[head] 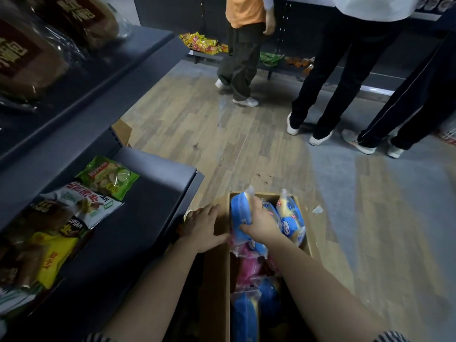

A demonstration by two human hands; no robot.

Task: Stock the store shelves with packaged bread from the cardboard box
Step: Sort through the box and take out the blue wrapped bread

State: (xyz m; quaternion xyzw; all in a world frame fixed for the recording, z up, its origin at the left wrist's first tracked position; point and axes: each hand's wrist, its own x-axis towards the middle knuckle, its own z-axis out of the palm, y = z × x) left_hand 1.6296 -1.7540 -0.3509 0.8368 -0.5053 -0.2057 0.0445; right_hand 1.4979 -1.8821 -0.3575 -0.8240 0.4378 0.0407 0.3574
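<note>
1. Blue plastic-wrapped bread package [238, 213] sits on edge at the far end of the open brown cardboard box [214, 280], on the floor beside the dark grey metal shelf [138, 218].
2. Right hand [261, 222] grips this package, fingers curled round it.
3. Left hand [206, 227] rests flat on the box's left flap, fingers spread.

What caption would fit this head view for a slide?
Right hand grips a blue bread pack in the cardboard box; left hand rests on its flap.
</note>
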